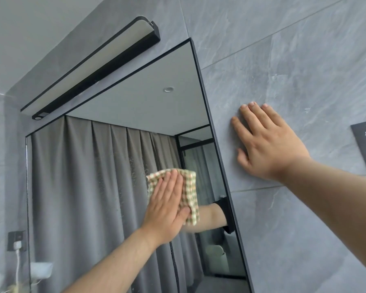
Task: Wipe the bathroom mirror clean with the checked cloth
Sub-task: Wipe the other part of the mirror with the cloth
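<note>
Checked cloth (190,193) folded, flat against black-framed mirror (106,166), nr its right edge

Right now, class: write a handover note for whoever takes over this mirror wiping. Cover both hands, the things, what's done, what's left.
Left hand: flat, pressing the checked cloth onto the mirror near its right edge.
Right hand: flat on the wall tile beside the mirror, holding nothing.
Done: unclear; faint smears show left of the cloth.
Left: likely those smears, then the upper glass.
</note>
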Demonstrator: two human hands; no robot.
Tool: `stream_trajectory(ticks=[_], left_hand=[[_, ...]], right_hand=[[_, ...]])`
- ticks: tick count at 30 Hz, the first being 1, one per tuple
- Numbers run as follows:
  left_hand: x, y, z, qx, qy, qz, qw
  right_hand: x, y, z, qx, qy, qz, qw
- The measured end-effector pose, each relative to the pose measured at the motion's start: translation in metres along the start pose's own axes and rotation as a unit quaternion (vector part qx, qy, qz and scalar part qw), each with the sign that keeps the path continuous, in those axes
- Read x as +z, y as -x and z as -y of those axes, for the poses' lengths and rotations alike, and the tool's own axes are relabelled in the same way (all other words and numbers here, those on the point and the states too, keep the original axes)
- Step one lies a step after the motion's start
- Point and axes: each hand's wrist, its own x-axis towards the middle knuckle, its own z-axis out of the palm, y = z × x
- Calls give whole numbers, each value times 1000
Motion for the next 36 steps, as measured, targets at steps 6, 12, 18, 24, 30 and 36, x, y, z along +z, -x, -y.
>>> stream_trajectory(ticks=[6,12,18,24,30,36], left_hand=[[-57,-111,21,-136,40,-46,989],[-122,-202,20,-162,115,-30,980],[-139,-217,33,-92,-77,-130,984],[-102,-198,29,-94,96,-152,979],[-69,-150,50,-135,61,-137,979],[-30,-72,55,-170,63,-104,978]], right_hand=[[-1,1,0,-2,0,-1,1000],[0,-1,-1,-2,-2,-7,1000],[2,-1,-1,-1,-2,-9,1000],[2,0,-1,0,1,-11,1000],[2,0,-2,-4,3,-4,1000],[1,0,-1,-1,1,-10,1000]])
